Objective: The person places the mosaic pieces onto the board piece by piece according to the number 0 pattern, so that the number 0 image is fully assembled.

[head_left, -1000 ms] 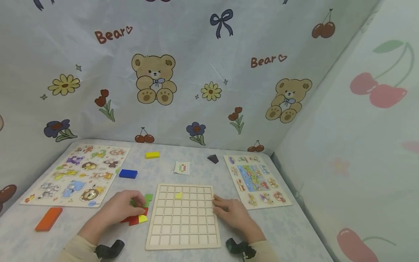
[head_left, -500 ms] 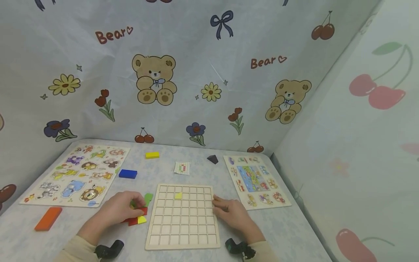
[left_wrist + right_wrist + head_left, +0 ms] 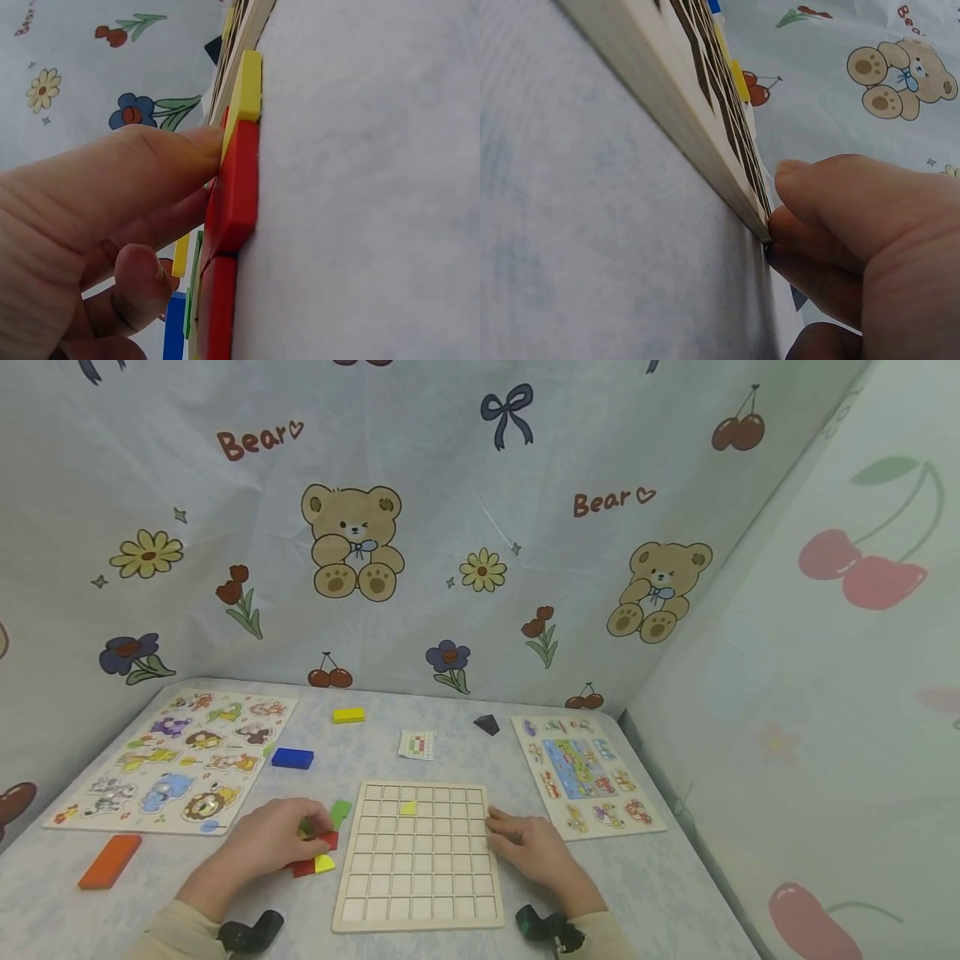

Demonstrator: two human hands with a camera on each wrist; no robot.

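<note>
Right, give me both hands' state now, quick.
Left hand: touching the coloured pieces; whether it grips one cannot be told.
Right hand: open, touching the grid board.

So the back cloth (image 3: 427,468) is covered in teddy bears (image 3: 356,547), the word "Bear" (image 3: 258,441) in brown, cherries (image 3: 330,677), tulips (image 3: 238,593), yellow daisies (image 3: 147,555) and a navy bow (image 3: 507,410). The side panel (image 3: 862,743) on the right is paler, with bigger pink cherries. Table (image 3: 667,893) has a blotchy white-and-blue top. Far left there's an animal board (image 3: 202,775), pretty crammed, lion (image 3: 206,804) near its front edge. Orange block (image 3: 109,862) just in front of it, blue block (image 3: 292,758) just off its right side, yellow block (image 3: 348,716) farther back near the cloth. Over right is a smaller board (image 3: 592,832) with a mostly blue picture (image 3: 577,768) in the middle, and a black piece (image 3: 487,724) near its back left corner.
</note>
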